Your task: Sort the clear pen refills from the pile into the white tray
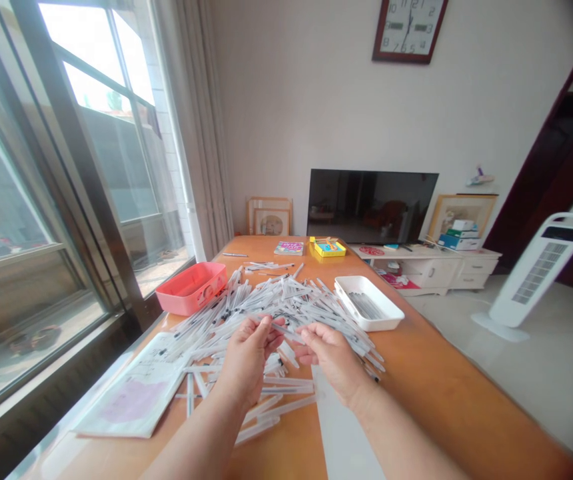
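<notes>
Brown-framed wall clock (409,30) cut by top edge. Held thin clear plastic pen piece (286,331) blurred. White rectangular tray (384,323) contents indistinct.

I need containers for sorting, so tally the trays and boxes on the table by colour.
Pink tray: 1
White tray: 1
Yellow box: 1
Total: 3

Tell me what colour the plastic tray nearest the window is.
The tray is coral pink, seen best in the head view.
</notes>
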Available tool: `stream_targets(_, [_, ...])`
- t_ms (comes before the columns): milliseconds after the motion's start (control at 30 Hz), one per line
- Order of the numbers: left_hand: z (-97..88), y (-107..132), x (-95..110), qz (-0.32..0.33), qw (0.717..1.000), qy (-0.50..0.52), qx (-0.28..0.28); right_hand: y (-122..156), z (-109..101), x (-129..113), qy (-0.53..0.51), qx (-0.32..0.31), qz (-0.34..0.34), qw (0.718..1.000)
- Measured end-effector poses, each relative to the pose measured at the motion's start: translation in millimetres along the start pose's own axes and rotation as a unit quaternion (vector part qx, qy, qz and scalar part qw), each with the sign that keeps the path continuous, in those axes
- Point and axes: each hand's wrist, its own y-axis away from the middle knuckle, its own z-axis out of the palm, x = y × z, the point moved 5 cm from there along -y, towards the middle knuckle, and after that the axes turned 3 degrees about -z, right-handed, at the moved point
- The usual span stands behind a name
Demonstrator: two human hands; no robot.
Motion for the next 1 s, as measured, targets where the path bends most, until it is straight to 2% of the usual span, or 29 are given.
stream_targets(133, [1.0, 0, -2, -0.005, 0.999, -0.016, -0.027, -2, 1, -14, 0.155, -0.009, -0.127, 0.98])
stream_targets(233, [3.1, 1, -4, -0.02, 0.998, -0.026, -0.047, -3, 1, -16, 0.224, -0.008, -0.148, 0.963])
stream_targets(333, [3.5, 2, -5, -0.051, 0.996, -0.038, -0.055, -7, -10, -23, 0.289, 0.032, -0.137, 0.947])
stream_targets(433, [-0.9, 0, -3, -0.054, 0.997, -0.049, -0.032, -16, -37, -41, 0.367, 0.107, -0.123, 0.916])
stream_targets(533, [-8.2, -5, 2, -0.035, 0.998, -0.057, 0.005, -27, -78, -63, 0.455, 0.205, -0.119, 0.858])
stream_targets(633, [-14.5, -10, 7, -0.023, 0.998, -0.059, 0.032, -40, -124, -66, 0.547, 0.276, -0.026, 0.79])
stream_targets(700, [-17.7, -12, 10, -0.018, 0.997, -0.059, 0.046, -47, -148, -59, 0.601, 0.285, 0.038, 0.746])
stream_targets(833, [-21.6, -13, 13, -0.01, 0.996, -0.058, 0.066, -55, -172, -43, 0.623, 0.289, 0.061, 0.724])
stream_targets(1000, [-22.6, -12, 15, -0.004, 0.995, -0.065, 0.079, -61, -177, -31, 0.639, 0.282, 0.065, 0.713])
